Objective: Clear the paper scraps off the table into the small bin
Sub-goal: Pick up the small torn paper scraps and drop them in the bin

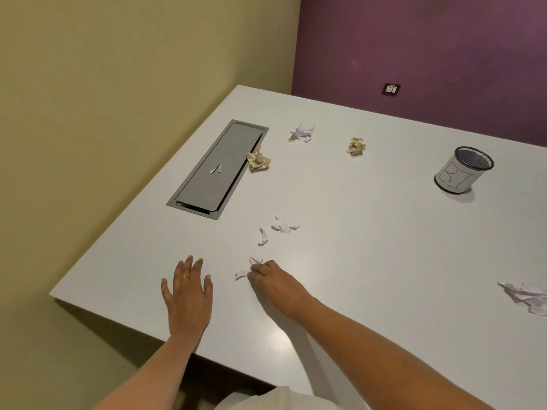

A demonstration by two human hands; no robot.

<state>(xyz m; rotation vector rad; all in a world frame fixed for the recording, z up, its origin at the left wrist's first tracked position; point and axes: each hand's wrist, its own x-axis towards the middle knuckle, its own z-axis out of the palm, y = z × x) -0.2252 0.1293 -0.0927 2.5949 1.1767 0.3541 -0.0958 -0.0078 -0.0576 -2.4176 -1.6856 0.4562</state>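
Note:
My right hand (273, 284) lies on the white table (370, 247) with curled fingers pinching a small white scrap (255, 260); another scrap (241, 274) lies at its fingertips. My left hand (188, 291) rests flat on the table, fingers spread, holding nothing. More white scraps (284, 225) and a twisted strip (262, 235) lie just beyond. Two beige crumpled balls (258, 161) (356, 146) and a white crumpled piece (302, 132) sit farther back. The small mesh bin (461, 170), wrapped in white paper, stands at the far right.
A grey metal cable hatch (217, 168) is set into the table at the left, with a tiny scrap (216, 169) on its lid. A larger crumpled white sheet (527, 297) lies at the right edge of view. Walls close the table's left and far sides.

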